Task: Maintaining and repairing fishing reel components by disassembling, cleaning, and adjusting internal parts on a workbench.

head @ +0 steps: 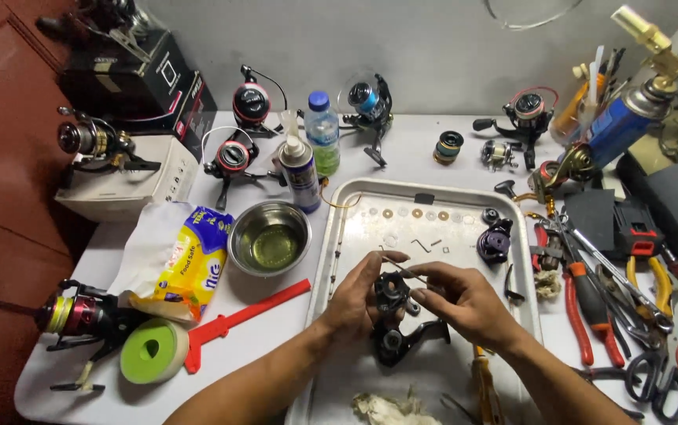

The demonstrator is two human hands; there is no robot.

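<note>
- Holding a black reel body (pixel 392 315) over the middle of the metal tray (pixel 339 236), the left hand (pixel 355 303) has its grip closed around the upper housing, foot pointing toward the near edge of the bench (pixel 433 134).
- The right hand (pixel 465 299) pinches a thin rod-like tool or shaft (pixel 403 271) at the body's top; which it is, I cannot tell.
- Disassembly looks well along, by my judgement: washers (pixel 414 213) sit in a row by the tray's far rim, with a dark purple part (pixel 494 242) by its right rim.
- Reassembly appears not yet done.
- A steel bowl (pixel 270 238) stands left of the tray; pliers (pixel 646 275) lie near the bench's right edge.
</note>
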